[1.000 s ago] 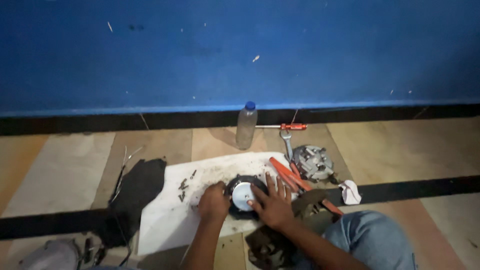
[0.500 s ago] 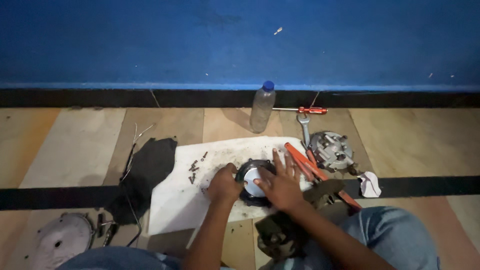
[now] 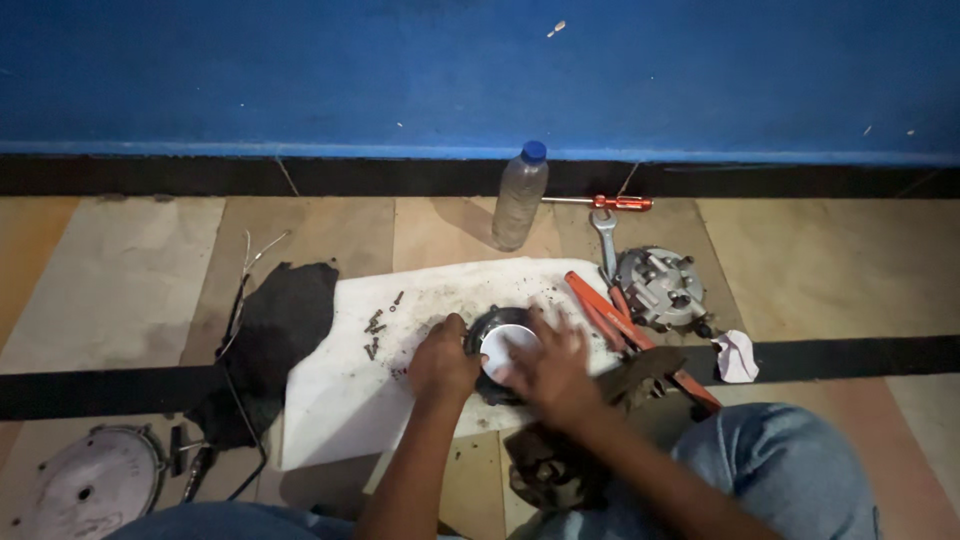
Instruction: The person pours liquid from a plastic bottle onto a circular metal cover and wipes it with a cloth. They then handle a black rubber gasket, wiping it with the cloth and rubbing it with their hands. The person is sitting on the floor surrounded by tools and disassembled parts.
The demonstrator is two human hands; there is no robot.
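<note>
From my feed, the left hand point(image 3: 443, 362) is curled narrow against the left rim of a dark round part point(image 3: 497, 352) with a white centre, which sits on the white sheet point(image 3: 340, 400) on the floor, while the right hand point(image 3: 548, 368) lies spread wide over its right side, fingers point(image 3: 545, 322) splayed. Small screws point(image 3: 377, 328) are scattered just left of the hands, red pliers point(image 3: 610, 318) and a grey metal housing point(image 3: 660, 287) lie to the right, and a plastic bottle point(image 3: 520, 197) stands near the blue wall point(image 3: 300, 70).
</note>
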